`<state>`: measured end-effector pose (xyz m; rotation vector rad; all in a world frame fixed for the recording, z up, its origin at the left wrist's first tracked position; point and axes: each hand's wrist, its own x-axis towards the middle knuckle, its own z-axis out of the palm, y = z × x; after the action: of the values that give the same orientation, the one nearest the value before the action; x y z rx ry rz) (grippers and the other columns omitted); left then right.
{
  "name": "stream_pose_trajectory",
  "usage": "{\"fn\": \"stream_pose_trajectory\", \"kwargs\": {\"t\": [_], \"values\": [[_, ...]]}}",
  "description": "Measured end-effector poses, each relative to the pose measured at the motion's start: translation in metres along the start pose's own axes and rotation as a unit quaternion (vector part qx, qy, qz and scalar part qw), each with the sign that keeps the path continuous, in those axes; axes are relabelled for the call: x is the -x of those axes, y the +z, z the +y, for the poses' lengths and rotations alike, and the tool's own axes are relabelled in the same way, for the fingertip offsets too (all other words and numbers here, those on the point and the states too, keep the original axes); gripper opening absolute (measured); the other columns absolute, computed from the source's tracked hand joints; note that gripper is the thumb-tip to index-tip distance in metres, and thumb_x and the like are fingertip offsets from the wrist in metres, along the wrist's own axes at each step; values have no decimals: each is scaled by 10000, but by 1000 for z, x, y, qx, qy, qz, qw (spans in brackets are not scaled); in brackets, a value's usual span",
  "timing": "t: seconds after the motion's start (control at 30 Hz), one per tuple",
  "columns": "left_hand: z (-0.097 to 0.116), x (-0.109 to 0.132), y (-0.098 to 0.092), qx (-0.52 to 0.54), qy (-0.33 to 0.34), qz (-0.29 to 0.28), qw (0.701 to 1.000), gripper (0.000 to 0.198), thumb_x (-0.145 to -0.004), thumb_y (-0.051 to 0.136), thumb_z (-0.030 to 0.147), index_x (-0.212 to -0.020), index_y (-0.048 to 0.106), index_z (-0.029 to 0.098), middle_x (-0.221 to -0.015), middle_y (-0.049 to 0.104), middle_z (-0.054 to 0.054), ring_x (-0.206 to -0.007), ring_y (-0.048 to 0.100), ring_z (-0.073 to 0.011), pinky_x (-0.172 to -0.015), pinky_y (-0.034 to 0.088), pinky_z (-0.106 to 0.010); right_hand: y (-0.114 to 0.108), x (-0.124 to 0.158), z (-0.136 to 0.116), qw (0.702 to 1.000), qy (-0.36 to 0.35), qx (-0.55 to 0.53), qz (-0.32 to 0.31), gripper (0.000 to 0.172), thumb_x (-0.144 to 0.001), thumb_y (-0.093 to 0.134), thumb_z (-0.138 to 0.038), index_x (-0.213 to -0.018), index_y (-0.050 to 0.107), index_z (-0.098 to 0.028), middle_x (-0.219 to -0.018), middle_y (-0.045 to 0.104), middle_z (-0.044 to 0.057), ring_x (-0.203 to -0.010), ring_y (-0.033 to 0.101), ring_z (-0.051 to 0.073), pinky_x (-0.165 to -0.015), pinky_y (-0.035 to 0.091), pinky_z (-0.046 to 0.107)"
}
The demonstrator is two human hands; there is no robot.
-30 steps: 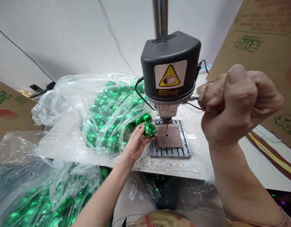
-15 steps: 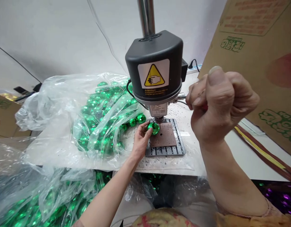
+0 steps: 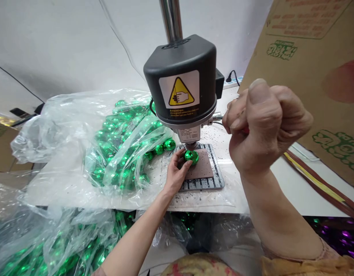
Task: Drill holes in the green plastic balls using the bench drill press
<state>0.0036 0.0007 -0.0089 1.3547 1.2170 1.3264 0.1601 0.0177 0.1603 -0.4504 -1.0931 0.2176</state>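
One ball is pinched under the drill by the left hand, many seemingly unhandled balls to its left, while the handle is clasped by the right hand.

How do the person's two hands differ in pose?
The left hand holds a green ball; the right hand is a fist, apparently around the lever of the drill. The left hand is low, by the base plate; the right hand is higher, beside the drill. Both are bare.

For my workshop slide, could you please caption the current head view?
Left hand holds a faceted green ball beneath a drill chuck, right hand gripping the machine's side lever.
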Motion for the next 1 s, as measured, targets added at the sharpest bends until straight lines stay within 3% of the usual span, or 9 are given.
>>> {"fn": "stream_pose_trajectory", "kwargs": {"t": [0.17, 0.3, 0.53, 0.7, 0.9, 1.0], "values": [[3, 3, 2, -92, 61, -22, 994, 439, -826, 770, 364, -1225, 640, 230, -1242, 644, -84, -1164, 616, -249, -1045, 477, -400, 1, -1, -5, 1000, 15, 10, 5, 437, -916, 590, -301, -550, 361, -232, -481, 353, -42, -424, 347, 90, -444, 293, 329], [6, 7, 6, -88, 69, -28, 993, 439, -831, 757, 311, -1233, 601, 227, -1230, 643, -85, -1156, 621, -238, -1038, 484, -396, 4, -5, -4, 1000, 3, 9, 8, 431, -915, 585, -247, -550, 355, -227, -464, 359, -53, -405, 349, 77, -419, 282, 304], [0, 7, 9, -46, 56, -46, 996, 479, -826, 762, 302, -1252, 559, 218, -1298, 627, -100, -1219, 599, -245, -1082, 459, -412, 12, -18, 0, 997, 10, -81, 3, 430, -884, 587, -145, -525, 360, -214, -439, 357, -74, -381, 323, 53, -384, 260, 271], [-3, 6, 7, -35, 53, -50, 997, 475, -820, 777, 324, -1235, 572, 219, -1291, 632, -94, -1200, 605, -242, -1078, 456, -407, 9, -4, -2, 999, -9, -32, 41, 447, -870, 597, -161, -511, 335, -215, -427, 313, -69, -378, 280, 65, -414, 226, 303], [-6, 6, 7, -32, 64, -50, 996, 477, -826, 775, 329, -1247, 577, 227, -1307, 623, -95, -1225, 593, -249, -1084, 455, -407, -2, 13, 5, 998, -36, -24, 48, 408, -862, 606, -201, -545, 349, -212, -456, 333, -68, -385, 333, 69, -455, 297, 302], [-5, 7, 8, -31, 63, -50, 996, 474, -827, 775, 330, -1244, 575, 226, -1305, 622, -90, -1218, 593, -245, -1085, 451, -405, -4, 16, 11, 997, -46, -4, 65, 482, -878, 600, -268, -517, 288, -199, -450, 280, -64, -380, 305, 58, -461, 315, 295]]}}
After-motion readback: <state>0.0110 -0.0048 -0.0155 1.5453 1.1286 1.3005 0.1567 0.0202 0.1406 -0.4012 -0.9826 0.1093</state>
